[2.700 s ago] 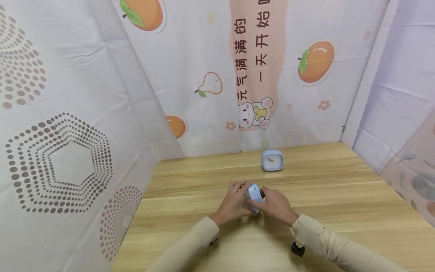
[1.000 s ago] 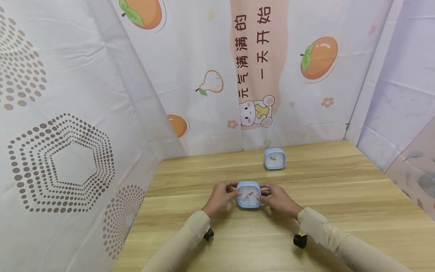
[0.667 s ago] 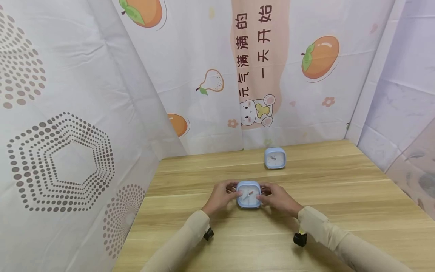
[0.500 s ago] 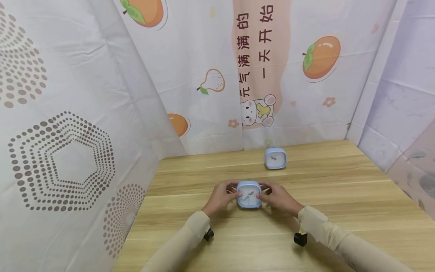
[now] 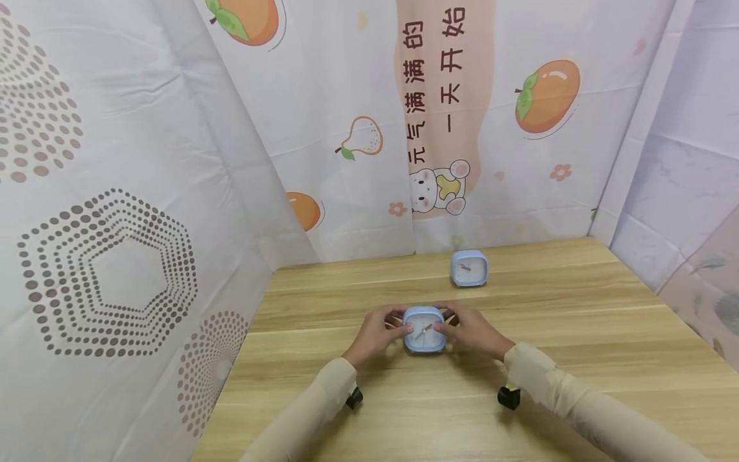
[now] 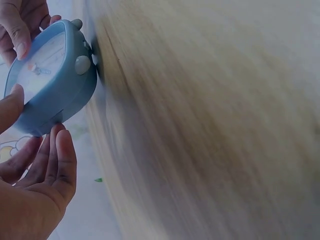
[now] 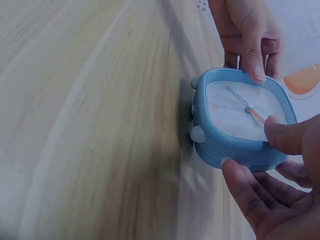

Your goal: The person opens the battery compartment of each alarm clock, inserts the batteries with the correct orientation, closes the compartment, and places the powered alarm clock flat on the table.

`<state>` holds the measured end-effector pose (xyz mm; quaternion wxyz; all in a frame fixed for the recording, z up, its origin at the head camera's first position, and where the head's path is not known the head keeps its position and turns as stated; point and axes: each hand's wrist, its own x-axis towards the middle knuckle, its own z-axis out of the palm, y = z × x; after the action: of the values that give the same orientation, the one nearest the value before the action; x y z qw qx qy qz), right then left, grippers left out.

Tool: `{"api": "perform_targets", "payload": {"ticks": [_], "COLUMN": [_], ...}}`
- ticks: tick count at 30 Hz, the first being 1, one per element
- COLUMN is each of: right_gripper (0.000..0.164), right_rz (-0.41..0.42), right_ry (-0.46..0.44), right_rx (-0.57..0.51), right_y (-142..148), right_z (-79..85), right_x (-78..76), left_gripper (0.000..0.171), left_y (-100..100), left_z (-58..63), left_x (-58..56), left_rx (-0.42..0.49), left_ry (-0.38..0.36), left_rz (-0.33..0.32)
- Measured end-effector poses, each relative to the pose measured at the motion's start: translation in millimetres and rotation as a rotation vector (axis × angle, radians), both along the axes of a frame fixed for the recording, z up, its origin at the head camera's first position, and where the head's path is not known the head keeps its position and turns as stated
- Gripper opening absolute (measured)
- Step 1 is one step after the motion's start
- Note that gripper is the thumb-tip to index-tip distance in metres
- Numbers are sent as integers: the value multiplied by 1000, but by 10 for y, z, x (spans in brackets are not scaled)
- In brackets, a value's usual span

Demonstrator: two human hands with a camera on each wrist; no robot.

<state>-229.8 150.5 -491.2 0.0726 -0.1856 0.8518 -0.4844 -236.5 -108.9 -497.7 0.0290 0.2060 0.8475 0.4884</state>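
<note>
A small light-blue alarm clock [image 5: 424, 340] with a white face stands upright on the wooden table, its face turned toward me. My left hand [image 5: 372, 333] holds it from the left, thumb on the front and fingers behind the side. From the right, my right hand [image 5: 470, 330] grips it likewise, with the thumb over the face's edge. In the left wrist view, the alarm clock [image 6: 55, 95] shows white feet close to the tabletop. The right wrist view shows the clock's face [image 7: 240, 107] with its hands and numerals. The back of the clock is hidden.
A second light-blue clock [image 5: 469, 269] stands farther back, slightly right, near the rear curtain [image 5: 346, 224]. The wooden table [image 5: 404, 410] is bounded by curtains at the left, back and right. A small black device [image 5: 509, 398] hangs under the right cuff.
Earlier the held clock was turned sideways between both hands; now it faces me. Over the last half second the right hand's fingers have shifted slightly upward at the clock's right top corner.
</note>
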Motion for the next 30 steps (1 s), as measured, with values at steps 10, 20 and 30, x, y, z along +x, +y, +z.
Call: {"api": "perform_targets", "payload": {"ticks": [10,20,30], "right_gripper": [41,43,48], "right_rz": [18,-28,-51], "right_ry": [77,19,15], "right_rx": [6,-43,11], "right_y": [-3,-56,-154], "right_z": [57,303,351], "right_x": [-98,-426,-935], "left_gripper": [53,47,41], "left_y": [-124,-216,-280], "left_z": [-6,12,39], "left_x": [59,89,122], "left_rx": [-4,-39,-27], "left_ry": [-79,-88,-107], "left_rz": [14,18,-2]}}
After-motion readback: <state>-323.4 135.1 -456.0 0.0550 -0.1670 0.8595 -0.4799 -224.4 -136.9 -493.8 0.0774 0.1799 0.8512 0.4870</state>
